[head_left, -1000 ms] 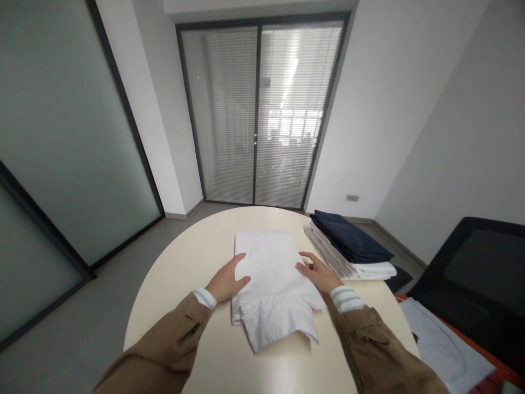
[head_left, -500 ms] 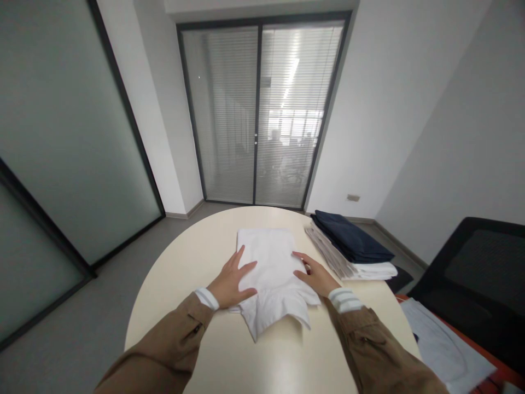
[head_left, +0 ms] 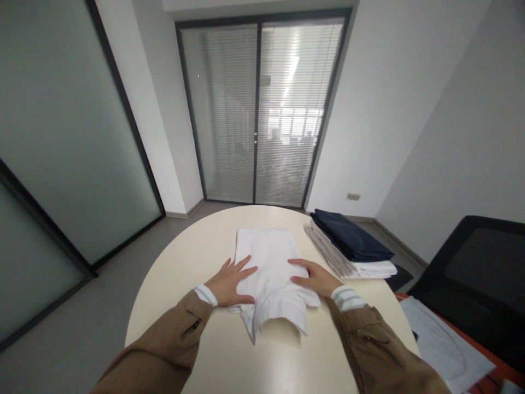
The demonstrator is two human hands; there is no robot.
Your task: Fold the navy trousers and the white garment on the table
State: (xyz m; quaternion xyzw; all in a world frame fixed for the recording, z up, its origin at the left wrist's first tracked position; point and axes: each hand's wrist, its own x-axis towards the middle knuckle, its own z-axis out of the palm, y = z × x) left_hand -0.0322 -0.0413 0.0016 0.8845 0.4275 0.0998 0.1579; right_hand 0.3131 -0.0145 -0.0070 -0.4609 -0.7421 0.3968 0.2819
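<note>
A white garment (head_left: 270, 268), folded into a narrow shape, lies on the round cream table (head_left: 164, 284). Its far end is flat and squared, while the near end is loose, with a collar-like part curving up. My left hand (head_left: 232, 282) rests on the garment's left edge, fingers spread. On the right edge lies my right hand (head_left: 314, 276), its thumb and forefinger apart and the other fingers partly hidden beneath. Neither hand grips the cloth visibly.
A stack of folded clothes (head_left: 348, 241), dark blue on top with beige and white below, sits at the table's right edge. Beyond it is a black chair (head_left: 479, 262). White cloth (head_left: 447, 345) lies on an orange surface at the lower right.
Both hands have shifted slightly; my left fingers are more spread, and my right fingertips reach further left over the cloth. The garment's near end has drawn in and curves more.
</note>
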